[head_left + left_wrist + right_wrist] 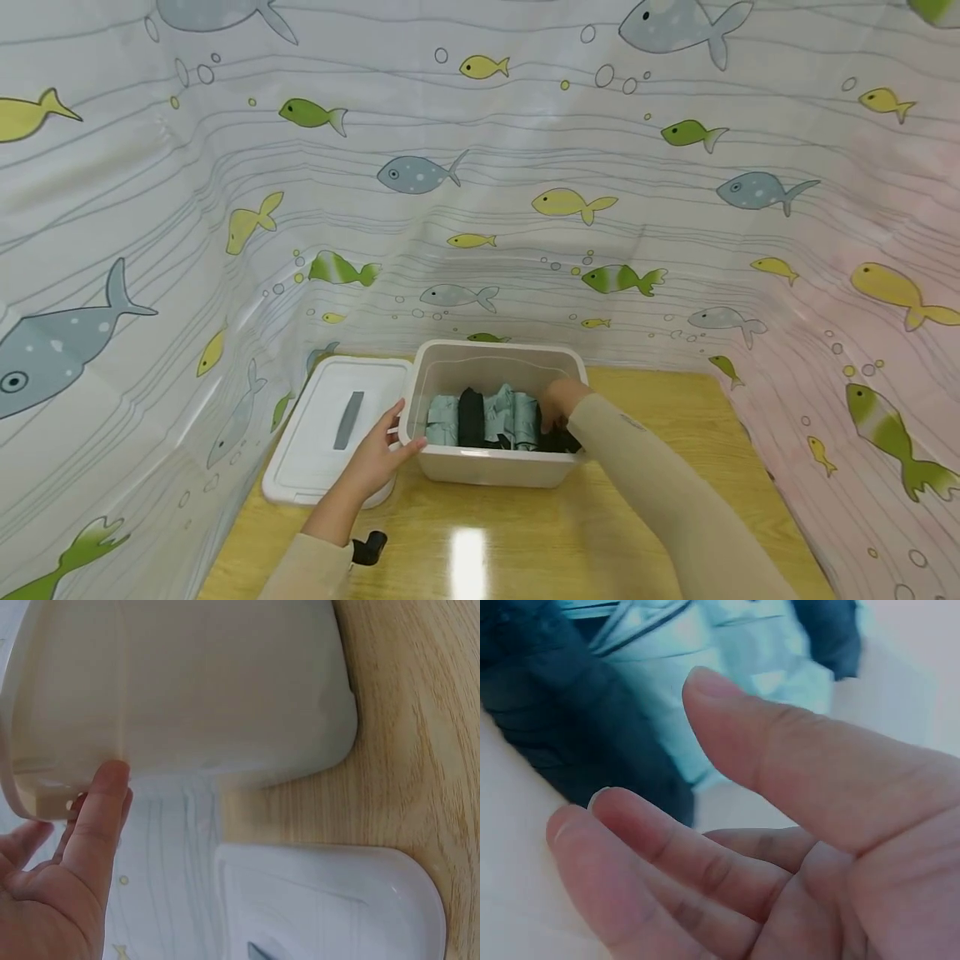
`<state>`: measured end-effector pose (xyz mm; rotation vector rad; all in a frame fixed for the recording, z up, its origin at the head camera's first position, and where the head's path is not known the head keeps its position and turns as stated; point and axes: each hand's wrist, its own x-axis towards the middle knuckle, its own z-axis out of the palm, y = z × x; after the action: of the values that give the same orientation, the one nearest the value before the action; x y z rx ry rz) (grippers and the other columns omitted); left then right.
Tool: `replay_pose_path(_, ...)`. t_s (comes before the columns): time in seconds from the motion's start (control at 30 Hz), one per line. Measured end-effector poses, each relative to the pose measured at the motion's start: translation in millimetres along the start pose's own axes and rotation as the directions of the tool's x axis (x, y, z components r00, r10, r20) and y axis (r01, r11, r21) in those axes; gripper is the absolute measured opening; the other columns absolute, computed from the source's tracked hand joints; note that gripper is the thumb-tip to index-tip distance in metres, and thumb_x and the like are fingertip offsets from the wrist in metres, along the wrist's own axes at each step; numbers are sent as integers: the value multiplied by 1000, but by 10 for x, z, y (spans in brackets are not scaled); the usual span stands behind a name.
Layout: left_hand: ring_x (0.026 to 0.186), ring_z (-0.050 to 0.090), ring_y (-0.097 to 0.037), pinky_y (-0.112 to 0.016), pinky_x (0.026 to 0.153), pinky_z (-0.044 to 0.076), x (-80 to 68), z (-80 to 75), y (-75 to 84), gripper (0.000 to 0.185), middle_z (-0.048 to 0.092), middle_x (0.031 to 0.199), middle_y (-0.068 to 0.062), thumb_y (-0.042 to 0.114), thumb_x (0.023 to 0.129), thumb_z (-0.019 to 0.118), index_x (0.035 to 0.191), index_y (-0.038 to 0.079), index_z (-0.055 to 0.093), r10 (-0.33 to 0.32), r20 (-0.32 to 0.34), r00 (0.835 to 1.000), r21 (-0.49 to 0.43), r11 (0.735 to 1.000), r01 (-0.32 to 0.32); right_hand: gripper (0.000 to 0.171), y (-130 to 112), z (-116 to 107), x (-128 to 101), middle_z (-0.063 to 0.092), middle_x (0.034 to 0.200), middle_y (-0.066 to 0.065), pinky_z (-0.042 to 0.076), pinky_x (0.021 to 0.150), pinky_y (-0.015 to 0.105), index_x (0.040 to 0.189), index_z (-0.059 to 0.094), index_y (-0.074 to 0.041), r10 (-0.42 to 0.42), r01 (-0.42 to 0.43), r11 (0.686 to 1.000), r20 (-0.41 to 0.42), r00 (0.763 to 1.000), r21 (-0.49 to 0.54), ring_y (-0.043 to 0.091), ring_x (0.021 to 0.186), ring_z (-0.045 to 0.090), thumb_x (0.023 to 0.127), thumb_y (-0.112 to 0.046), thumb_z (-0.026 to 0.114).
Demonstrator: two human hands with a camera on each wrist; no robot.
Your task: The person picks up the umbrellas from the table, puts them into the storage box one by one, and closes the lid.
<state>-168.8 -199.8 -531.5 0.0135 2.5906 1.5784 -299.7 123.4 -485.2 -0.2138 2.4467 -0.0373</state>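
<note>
A: Where is the white plastic storage bin (pixel 491 467) found, and how is it held?

B: It is set on the wooden table (pixel 675 417), just beside its detached lid (pixel 330 433), which lies flat to the left. The bin's left rim is steadied by the left hand (pixel 375 462); in the left wrist view the thumb (pixel 101 817) is seen laid straight against the outer wall, with nothing clamped.

A: And the right hand (pixel 561 404)?

B: It is lowered inside the bin, at the right end of the row of rolled garments (pixel 487 417). In the right wrist view the fingers (pixel 652 862) are loosely curled beside a dark roll (pixel 562 727), touching or nearly so; nothing is seen pinched, so whether anything is gripped cannot be told.

A: How would the contents be expected to handle?

B: The pale green and black rolls are judged soft, light and easily squashed or unrolled; each is best taken around its middle. The bin is judged stiff, smooth and light, best held by the rim.

A: Can any writing be read?

B: None is made out on bin, lid or the fish-patterned curtain (pixel 225 208).
</note>
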Motion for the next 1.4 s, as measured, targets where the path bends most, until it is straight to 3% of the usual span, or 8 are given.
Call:
replay_pose_path(0.23,130,51,-41,-48,96,51,11,2,-6,92,44,147,-22,38,91,75,161,14,21,3,0,1000,-17,1000,-3,22,23,-92,-129,60,64,4,46,51,27,89,75,-2,-8,7,996,18,1000,85,14,51,53,87,-23,80)
replay_pose_path(0.4,130,50,-42,-49,97,50,10,17,-27,91,42,149,-23,39,91,75,161,15,21,-4,2,1000,-6,1000,4,16,64,-135,-286,59,73,8,43,48,31,82,67,-7,-23,28,977,-26,999,213,18,53,49,86,-15,81)
replay_pose_path(0.53,130,49,-43,-50,98,50,-1,17,-46,90,41,149,-24,39,92,74,161,15,21,-7,-3,1000,1,1000,7,16,86,-182,-415,54,70,8,46,49,34,91,65,-4,-106,113,965,-45,993,236,19,54,48,87,-12,78)
replay_pose_path(0.67,131,49,-42,-48,97,51,3,25,-47,90,42,148,-23,38,92,74,161,15,21,-5,-1,1000,-16,1000,5,22,118,-229,-553,56,72,7,56,61,40,106,63,-2,-199,209,960,-70,977,184,20,62,56,91,-12,76)
replay_pose_path(0.87,130,50,-41,-46,96,52,10,32,-25,89,44,147,-23,34,92,75,161,14,22,3,-2,1000,-35,999,-3,22,191,-230,-730,60,74,9,46,56,29,105,59,-3,-298,319,936,-148,943,149,16,61,53,91,-9,75)
replay_pose_path(1.0,130,50,-41,-47,96,51,1,34,-23,91,44,147,-22,38,91,75,161,15,21,2,-9,1000,-25,1000,-3,36,241,-186,-857,64,87,8,51,67,34,115,60,3,-344,366,929,-235,909,57,19,76,60,88,-12,78)
replay_pose_path(1.17,130,50,-43,-49,97,51,-22,43,-13,92,44,147,-23,41,90,74,161,14,21,4,-14,1000,-14,1000,-4,58,308,-72,-998,63,87,3,52,74,39,139,52,1,-319,357,931,-296,901,83,19,80,59,90,-15,77)
replay_pose_path(1.4,130,50,-42,-47,95,52,-33,41,-1,92,45,146,-22,41,90,75,161,15,22,-4,-23,1000,-7,1000,4,52,401,108,-1090,65,97,4,53,72,39,137,56,-3,-295,383,909,-394,870,165,19,84,60,91,-17,75)
